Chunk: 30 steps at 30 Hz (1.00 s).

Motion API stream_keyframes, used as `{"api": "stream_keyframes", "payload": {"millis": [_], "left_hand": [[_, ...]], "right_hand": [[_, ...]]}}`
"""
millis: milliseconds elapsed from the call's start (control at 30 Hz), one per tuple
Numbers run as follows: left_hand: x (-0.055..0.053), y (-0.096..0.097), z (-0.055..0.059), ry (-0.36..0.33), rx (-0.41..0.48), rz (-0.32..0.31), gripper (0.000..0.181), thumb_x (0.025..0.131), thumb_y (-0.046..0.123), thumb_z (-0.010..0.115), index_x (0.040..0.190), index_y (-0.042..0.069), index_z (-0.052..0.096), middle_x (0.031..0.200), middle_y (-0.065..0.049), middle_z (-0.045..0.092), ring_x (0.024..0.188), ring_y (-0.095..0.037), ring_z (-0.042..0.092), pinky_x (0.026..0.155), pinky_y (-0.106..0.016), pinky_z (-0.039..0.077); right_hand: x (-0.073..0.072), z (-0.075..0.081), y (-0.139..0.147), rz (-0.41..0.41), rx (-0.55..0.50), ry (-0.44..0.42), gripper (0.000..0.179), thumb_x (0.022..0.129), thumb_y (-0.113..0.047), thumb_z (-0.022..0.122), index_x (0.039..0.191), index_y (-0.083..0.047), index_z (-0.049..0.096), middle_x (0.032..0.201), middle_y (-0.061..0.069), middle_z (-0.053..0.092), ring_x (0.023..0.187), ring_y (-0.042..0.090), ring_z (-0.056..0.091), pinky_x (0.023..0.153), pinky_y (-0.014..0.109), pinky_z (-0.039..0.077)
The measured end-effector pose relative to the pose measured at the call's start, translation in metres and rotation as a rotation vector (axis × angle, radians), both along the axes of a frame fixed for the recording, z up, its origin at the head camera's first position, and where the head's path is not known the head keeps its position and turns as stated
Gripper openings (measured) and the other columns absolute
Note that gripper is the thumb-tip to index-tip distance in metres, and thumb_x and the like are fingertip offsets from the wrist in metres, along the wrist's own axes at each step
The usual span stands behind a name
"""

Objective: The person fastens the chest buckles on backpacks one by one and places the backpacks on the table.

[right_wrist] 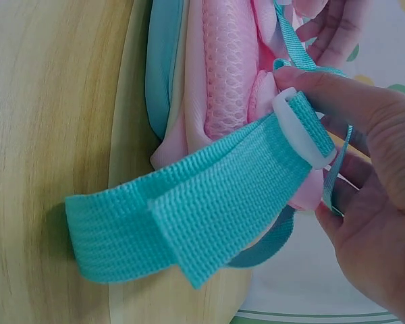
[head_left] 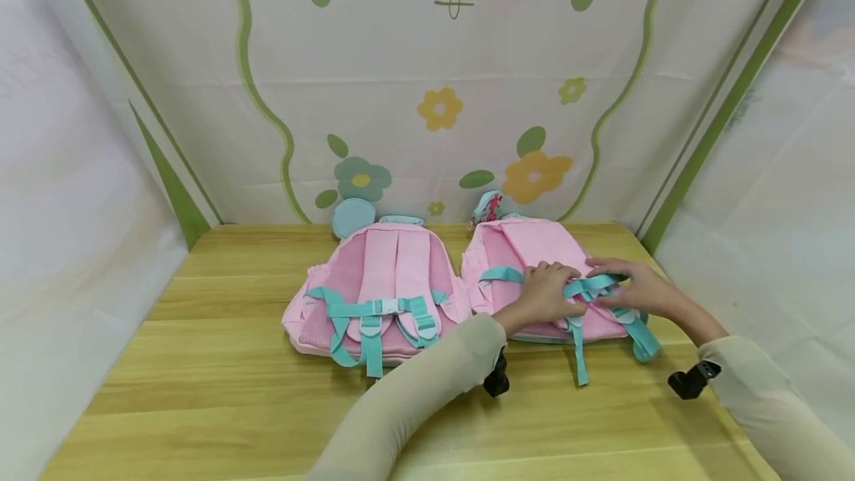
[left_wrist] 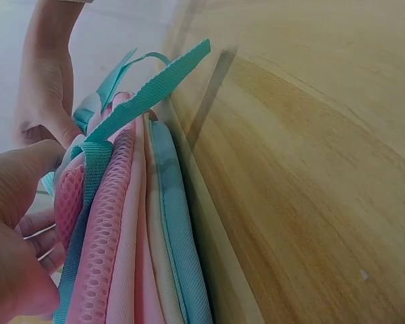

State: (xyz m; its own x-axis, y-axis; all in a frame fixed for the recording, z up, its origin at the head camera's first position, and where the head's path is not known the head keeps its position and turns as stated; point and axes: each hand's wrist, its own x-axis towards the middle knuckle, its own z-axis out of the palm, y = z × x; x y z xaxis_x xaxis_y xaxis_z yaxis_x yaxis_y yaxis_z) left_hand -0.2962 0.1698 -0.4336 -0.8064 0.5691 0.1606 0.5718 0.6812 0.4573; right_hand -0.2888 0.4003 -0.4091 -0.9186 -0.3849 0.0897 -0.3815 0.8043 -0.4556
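Two pink backpacks lie side by side with their shoulder straps facing up. Over the right backpack [head_left: 542,237], both hands work close together at its turquoise chest strap [head_left: 591,286]. My left hand [head_left: 549,292] grips the strap's left part between thumb and fingers. From the other side, my right hand [head_left: 637,289] holds the strap's right part, with its thumb beside a white strap adjuster [right_wrist: 300,128]. The fingers hide the strap's middle. A loose turquoise webbing end [left_wrist: 155,88] sticks out near the left hand, and a wide folded webbing tail [right_wrist: 189,216] hangs below the right.
The left backpack [head_left: 381,258] has its chest strap joined by a white buckle [head_left: 386,306]. A round light-blue pouch [head_left: 354,217] and a patterned pouch [head_left: 487,208] sit behind the bags. Both bags rest on a wooden table [head_left: 220,362], against a flower-printed cloth backdrop [head_left: 401,43].
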Motion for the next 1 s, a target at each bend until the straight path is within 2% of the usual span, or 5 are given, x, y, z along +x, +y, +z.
{"api": "stream_keyframes", "payload": {"millis": [200, 267, 500, 833, 1000], "left_hand": [[-0.004, 0.003, -0.003, 0.03, -0.009, 0.0, 0.055, 0.09, 0.048, 0.073, 0.14, 0.03, 0.061, 0.127, 0.014, 0.064, 0.113, -0.007, 0.053, 0.1, -0.029, 0.037], [-0.005, 0.003, -0.004, 0.037, -0.017, 0.004, 0.053, 0.09, 0.048, 0.072, 0.139, 0.03, 0.061, 0.125, 0.014, 0.065, 0.112, -0.007, 0.053, 0.101, -0.03, 0.038], [-0.005, 0.004, -0.005, 0.058, -0.03, -0.003, 0.048, 0.091, 0.048, 0.071, 0.135, 0.031, 0.063, 0.12, 0.014, 0.064, 0.11, -0.006, 0.051, 0.102, -0.03, 0.038], [-0.004, 0.002, -0.005, 0.074, -0.015, -0.002, 0.039, 0.092, 0.046, 0.072, 0.126, 0.029, 0.063, 0.111, 0.014, 0.062, 0.105, -0.006, 0.05, 0.101, -0.028, 0.039], [-0.003, 0.002, -0.004, 0.083, -0.007, 0.003, 0.034, 0.092, 0.045, 0.073, 0.12, 0.029, 0.064, 0.109, 0.014, 0.062, 0.102, -0.005, 0.049, 0.099, -0.027, 0.038]], "right_hand": [[-0.001, -0.002, -0.001, -0.019, -0.043, -0.059, 0.042, 0.081, -0.028, 0.088, 0.117, -0.011, 0.076, 0.145, 0.018, 0.058, 0.11, -0.004, 0.051, 0.068, 0.023, 0.05], [-0.001, -0.002, -0.001, -0.016, -0.059, -0.072, 0.039, 0.082, -0.027, 0.087, 0.115, -0.01, 0.076, 0.145, 0.02, 0.058, 0.112, 0.0, 0.054, 0.067, 0.023, 0.052], [0.0, 0.0, -0.002, -0.009, -0.043, -0.067, 0.034, 0.083, -0.026, 0.086, 0.111, -0.01, 0.077, 0.143, 0.022, 0.06, 0.131, 0.048, 0.052, 0.076, 0.019, 0.053], [0.002, 0.005, -0.005, 0.016, 0.018, 0.009, 0.027, 0.081, -0.022, 0.088, 0.105, -0.013, 0.079, 0.129, 0.019, 0.07, 0.119, 0.044, 0.062, 0.077, 0.02, 0.055], [0.004, 0.009, -0.008, 0.037, 0.03, 0.06, 0.022, 0.079, -0.014, 0.088, 0.099, -0.013, 0.079, 0.12, 0.017, 0.073, 0.105, 0.029, 0.068, 0.069, 0.022, 0.057]]}}
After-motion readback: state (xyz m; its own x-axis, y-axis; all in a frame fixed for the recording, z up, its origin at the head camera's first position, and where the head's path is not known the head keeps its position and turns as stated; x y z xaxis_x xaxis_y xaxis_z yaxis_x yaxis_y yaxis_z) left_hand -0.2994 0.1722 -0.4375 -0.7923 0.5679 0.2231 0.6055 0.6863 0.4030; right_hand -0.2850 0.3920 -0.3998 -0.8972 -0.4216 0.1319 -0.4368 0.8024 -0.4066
